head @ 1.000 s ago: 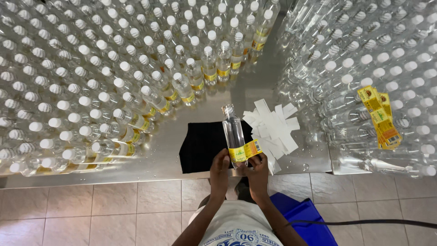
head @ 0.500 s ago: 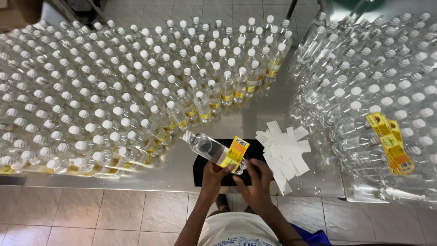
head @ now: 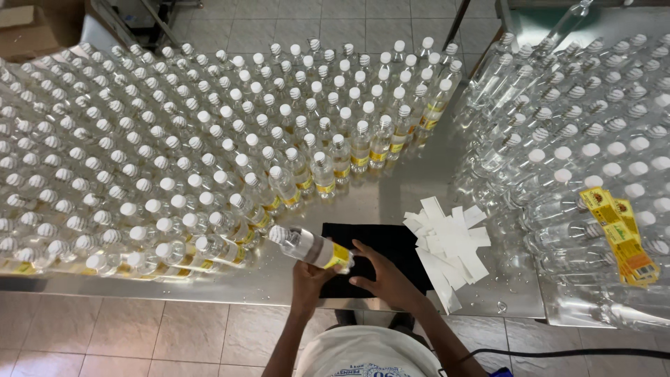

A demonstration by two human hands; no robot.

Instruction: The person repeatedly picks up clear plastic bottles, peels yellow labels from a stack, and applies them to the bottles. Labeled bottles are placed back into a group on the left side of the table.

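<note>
My left hand (head: 310, 279) grips the bottom of a clear plastic bottle (head: 307, 246) with a white cap and a yellow label. The bottle lies tilted, its cap pointing left toward the standing bottles. My right hand (head: 380, 278) rests open on a black cloth (head: 391, 241) on the metal table (head: 391, 202), its fingers just right of the bottle's base. A heap of white label backing strips (head: 450, 244) lies to the right of the cloth.
Several rows of capped clear bottles (head: 174, 153) fill the table's left and back, the nearest rows carrying yellow labels. More bottles lie stacked at the right (head: 593, 139), with a strip of yellow labels (head: 621, 234) on top. Tiled floor lies below the table edge.
The bottle has swung from upright to lying tilted leftward, toward the standing rows. My right hand has come off it and now lies on the black cloth.
</note>
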